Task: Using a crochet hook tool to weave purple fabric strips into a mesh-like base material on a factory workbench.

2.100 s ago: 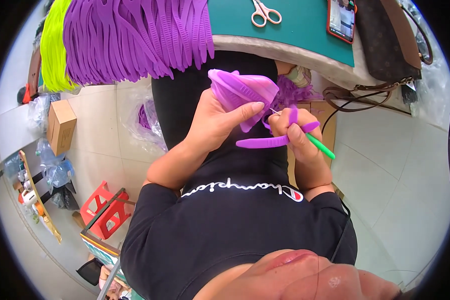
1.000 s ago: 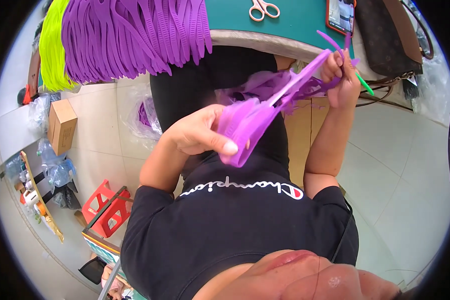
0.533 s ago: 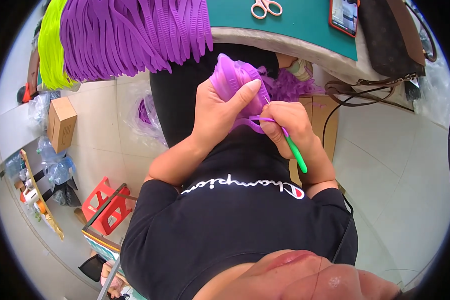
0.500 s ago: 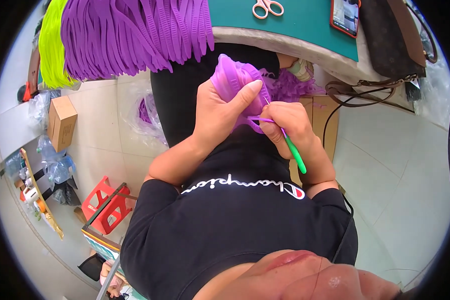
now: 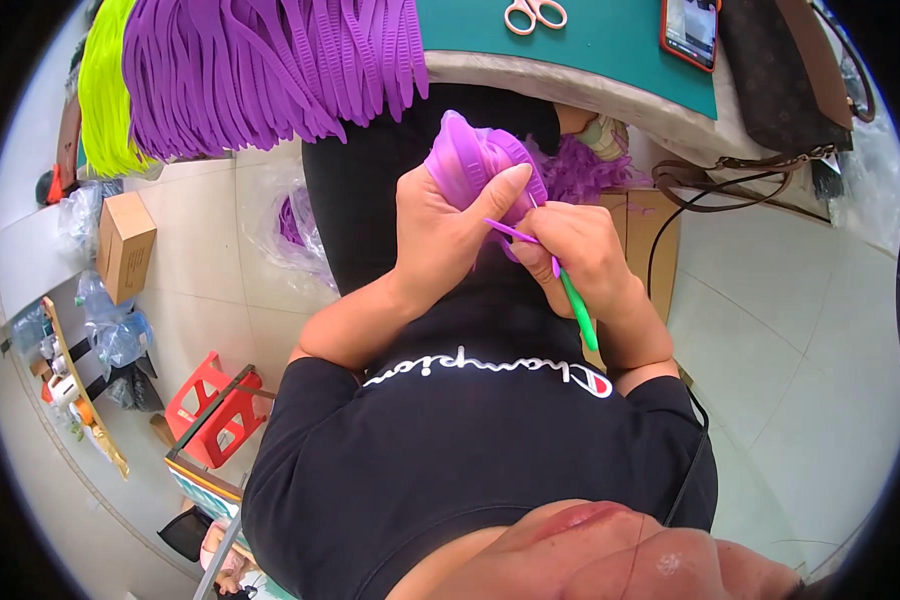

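- Gripping the purple bundle (image 5: 460,150) over the lap (image 5: 365,165): left hand (image 5: 438,222), fingers mostly hidden
- Right hand (image 5: 575,242) curled tight round a green tool (image 5: 577,312) and purple strip (image 5: 510,231), tool's end kinda lost
- Scissors (image 5: 522,27) cut off

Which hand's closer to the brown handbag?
Right. The right hand is below and left of the brown handbag in the picture; the left hand is farther left, gripping purple pieces.

White script lettering (image 5: 515,367), seen upside down, is printed across the chest of the black T-shirt (image 5: 470,450) and is ended by a small red-and-white emblem (image 5: 600,386). Faint print is carried by the cardboard box (image 5: 127,250), too small to be read.
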The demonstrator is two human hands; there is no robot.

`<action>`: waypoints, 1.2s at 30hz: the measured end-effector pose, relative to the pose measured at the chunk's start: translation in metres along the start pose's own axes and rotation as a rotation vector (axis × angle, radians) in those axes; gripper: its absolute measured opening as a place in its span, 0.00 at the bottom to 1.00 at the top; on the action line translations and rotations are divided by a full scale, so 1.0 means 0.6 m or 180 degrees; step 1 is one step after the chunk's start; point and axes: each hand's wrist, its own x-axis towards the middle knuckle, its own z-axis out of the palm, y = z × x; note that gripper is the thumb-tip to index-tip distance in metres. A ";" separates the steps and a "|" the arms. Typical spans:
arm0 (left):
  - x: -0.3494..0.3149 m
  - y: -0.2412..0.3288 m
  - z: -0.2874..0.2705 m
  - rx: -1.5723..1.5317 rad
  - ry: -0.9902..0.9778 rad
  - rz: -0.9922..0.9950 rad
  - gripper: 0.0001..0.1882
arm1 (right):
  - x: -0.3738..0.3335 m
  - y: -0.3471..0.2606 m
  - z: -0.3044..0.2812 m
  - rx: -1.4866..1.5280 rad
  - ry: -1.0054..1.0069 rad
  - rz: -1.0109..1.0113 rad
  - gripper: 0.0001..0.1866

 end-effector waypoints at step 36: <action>0.035 -0.042 -0.103 0.0388 0.0659 0.0250 0.29 | -0.121 -0.003 -0.183 0.4429 0.2007 -0.0536 0.11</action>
